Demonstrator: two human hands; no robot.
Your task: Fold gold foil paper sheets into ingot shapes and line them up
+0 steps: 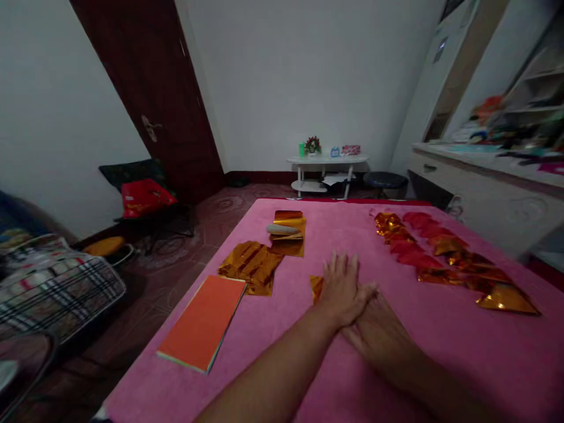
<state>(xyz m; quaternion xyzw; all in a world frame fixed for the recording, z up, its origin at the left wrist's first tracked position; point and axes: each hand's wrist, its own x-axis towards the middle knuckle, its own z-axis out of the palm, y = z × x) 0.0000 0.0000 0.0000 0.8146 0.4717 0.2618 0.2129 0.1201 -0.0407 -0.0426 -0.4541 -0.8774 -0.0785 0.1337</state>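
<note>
Lettering [140, 207] on the red bag [147, 194] is illegible; flat left hand [341, 296], on gold foil [315, 286], touches right hand [381, 329].

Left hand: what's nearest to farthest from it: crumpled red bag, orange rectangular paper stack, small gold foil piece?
1. Small gold foil piece, at the left hand.
2. Orange rectangular paper stack, to the left.
3. Crumpled red bag, upper left.
</note>
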